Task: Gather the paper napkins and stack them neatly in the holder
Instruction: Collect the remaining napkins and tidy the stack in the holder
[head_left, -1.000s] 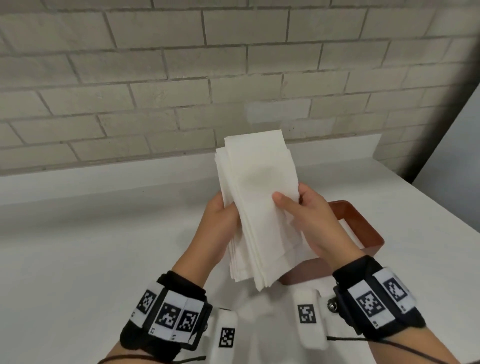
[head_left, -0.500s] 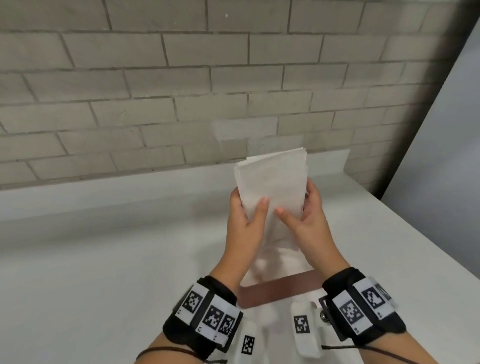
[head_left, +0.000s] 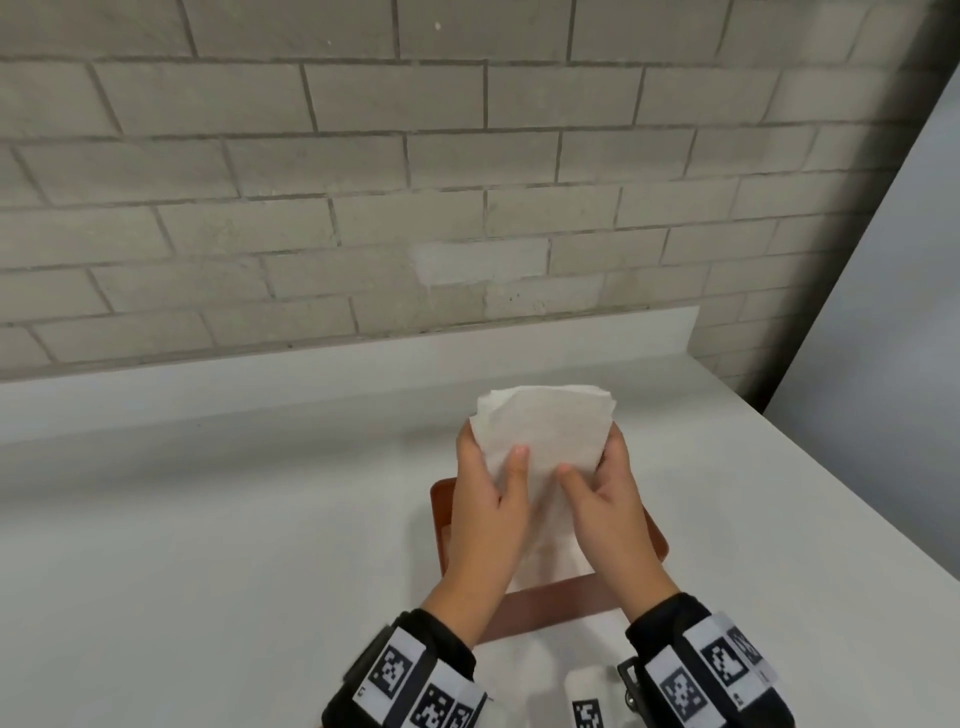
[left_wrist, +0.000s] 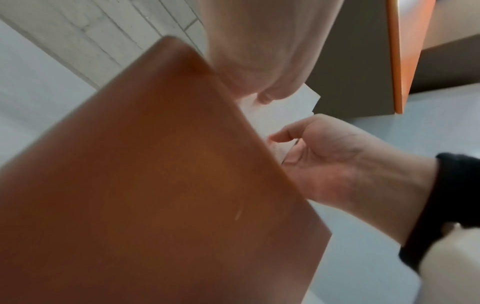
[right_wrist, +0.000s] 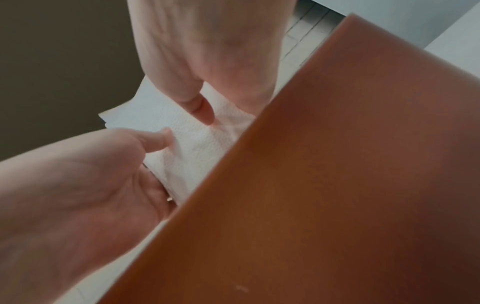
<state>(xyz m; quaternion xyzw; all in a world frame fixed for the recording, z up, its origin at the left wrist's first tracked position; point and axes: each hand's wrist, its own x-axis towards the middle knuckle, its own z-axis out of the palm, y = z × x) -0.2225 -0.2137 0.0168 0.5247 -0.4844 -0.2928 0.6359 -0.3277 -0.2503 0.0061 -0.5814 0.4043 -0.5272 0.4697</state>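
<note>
A stack of white paper napkins (head_left: 545, 428) stands upright with its lower end inside the brown holder (head_left: 440, 525) on the white counter. My left hand (head_left: 491, 478) grips the stack's left edge, thumb on its front. My right hand (head_left: 597, 493) grips the right edge the same way. The left wrist view shows the holder's wall (left_wrist: 155, 185) close up, the napkins (left_wrist: 285, 107) behind it and the right hand (left_wrist: 337, 160). The right wrist view shows the holder's wall (right_wrist: 337, 185), the napkins (right_wrist: 197, 144) and both thumbs pressing on them. The stack's bottom is hidden.
The white counter (head_left: 208, 519) runs up to a grey brick wall (head_left: 363, 208) at the back. Its right edge (head_left: 831, 499) slants past the holder. An orange panel (left_wrist: 400, 51) shows in the left wrist view.
Both hands have brought the napkin stack down from mid-air, and its lower end now sits in the holder. The stack looks squared up compared with one second ago.
</note>
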